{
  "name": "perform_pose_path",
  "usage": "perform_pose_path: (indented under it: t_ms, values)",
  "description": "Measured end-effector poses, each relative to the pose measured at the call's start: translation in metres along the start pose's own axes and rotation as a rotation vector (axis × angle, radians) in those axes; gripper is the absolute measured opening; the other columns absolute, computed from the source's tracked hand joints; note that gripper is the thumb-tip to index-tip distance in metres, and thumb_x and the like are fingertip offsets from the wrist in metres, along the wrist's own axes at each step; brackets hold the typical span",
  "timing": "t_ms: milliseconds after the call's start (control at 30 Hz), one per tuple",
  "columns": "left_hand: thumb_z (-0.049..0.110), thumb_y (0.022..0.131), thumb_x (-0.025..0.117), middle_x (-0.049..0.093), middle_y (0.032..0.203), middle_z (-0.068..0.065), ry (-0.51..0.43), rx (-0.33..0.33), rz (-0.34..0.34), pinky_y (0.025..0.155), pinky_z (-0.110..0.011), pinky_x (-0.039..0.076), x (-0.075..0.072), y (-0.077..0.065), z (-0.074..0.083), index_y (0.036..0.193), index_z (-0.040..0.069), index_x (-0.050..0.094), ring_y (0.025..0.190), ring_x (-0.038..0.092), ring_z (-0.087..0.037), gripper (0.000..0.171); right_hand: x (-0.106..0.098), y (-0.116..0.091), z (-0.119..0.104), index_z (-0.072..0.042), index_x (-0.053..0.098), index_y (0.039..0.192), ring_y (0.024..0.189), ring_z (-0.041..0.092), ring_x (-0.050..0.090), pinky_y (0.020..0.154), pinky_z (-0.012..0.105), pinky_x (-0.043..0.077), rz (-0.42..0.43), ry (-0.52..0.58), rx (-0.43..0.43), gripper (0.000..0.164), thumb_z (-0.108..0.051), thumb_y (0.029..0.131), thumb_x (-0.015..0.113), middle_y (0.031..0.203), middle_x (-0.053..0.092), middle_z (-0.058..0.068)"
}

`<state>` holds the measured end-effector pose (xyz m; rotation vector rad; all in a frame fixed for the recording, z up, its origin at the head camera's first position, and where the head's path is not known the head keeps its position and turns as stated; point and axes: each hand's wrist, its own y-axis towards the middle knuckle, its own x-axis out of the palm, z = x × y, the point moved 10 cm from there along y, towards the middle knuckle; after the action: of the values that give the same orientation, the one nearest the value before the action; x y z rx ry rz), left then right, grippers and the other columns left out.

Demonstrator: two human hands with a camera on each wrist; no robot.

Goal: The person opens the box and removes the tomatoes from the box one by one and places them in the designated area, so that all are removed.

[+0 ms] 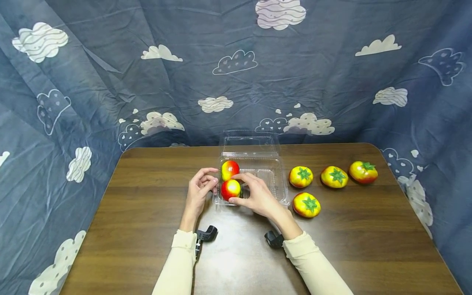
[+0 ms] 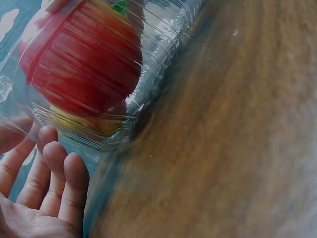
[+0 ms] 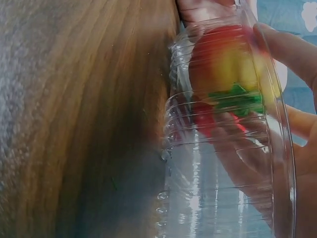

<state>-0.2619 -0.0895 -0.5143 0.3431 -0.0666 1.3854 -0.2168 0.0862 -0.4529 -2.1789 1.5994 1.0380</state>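
Observation:
In the head view, two red-and-yellow persimmons stand in the left part of a clear plastic clamshell box [image 1: 264, 164]. My right hand [image 1: 258, 196] reaches into the box and holds the near persimmon [image 1: 230, 189], thumb at its front and fingers behind. That fruit's green calyx points right in the right wrist view, where the persimmon [image 3: 223, 64] shows through the ribbed wall. The far persimmon [image 1: 229, 169] sits just behind it. My left hand [image 1: 199, 190] is at the box's left side, its relaxed fingertips [image 2: 75, 168] right by the wall.
Right of the box lie several more persimmons with green calyxes, among them the nearest one [image 1: 307, 205] and the farthest right one [image 1: 363, 172]. The box's lid [image 1: 250, 141] stands open at the back, before a blue cloud-print curtain [image 1: 236, 90]. Everything rests on a brown wooden table [image 1: 147, 229].

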Motion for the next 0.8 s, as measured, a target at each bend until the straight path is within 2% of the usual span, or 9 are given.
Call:
perform_pose_path:
  t_ms: [200,367,800]
  values:
    - [-0.008,0.097,0.068,0.068,0.082,-0.005,0.042,0.019,-0.006,0.057,-0.023,0.054,0.0009,-0.0018,0.0018,0.125,-0.012,0.065,0.061,0.056,-0.021,0.028,0.0023,0.0007,0.003,-0.01,0.065,0.135,0.113,0.027,0.068,0.099,0.045,0.06,-0.011,0.017,0.009,0.065,-0.028,0.08,0.094,0.129,0.07,0.007]
    - [-0.005,0.096,0.07,0.069,0.083,-0.002,0.075,0.009,-0.001,0.059,-0.021,0.054,0.0018,-0.0017,0.0014,0.125,-0.009,0.066,0.065,0.058,-0.018,0.029,-0.0001,0.0007,0.0017,-0.01,0.067,0.133,0.113,0.026,0.069,0.099,0.043,0.06,0.002,0.007,0.003,0.063,-0.028,0.079,0.094,0.129,0.071,0.008]
    - [-0.006,0.096,0.07,0.068,0.082,-0.004,0.035,-0.004,-0.001,0.058,-0.021,0.053,0.0005,0.0006,-0.0009,0.125,-0.011,0.065,0.063,0.057,-0.016,0.03,-0.0041,0.0002,0.0025,-0.011,0.07,0.127,0.11,0.023,0.071,0.095,0.038,0.062,0.054,0.025,-0.007,0.059,-0.026,0.077,0.096,0.122,0.073,0.005]
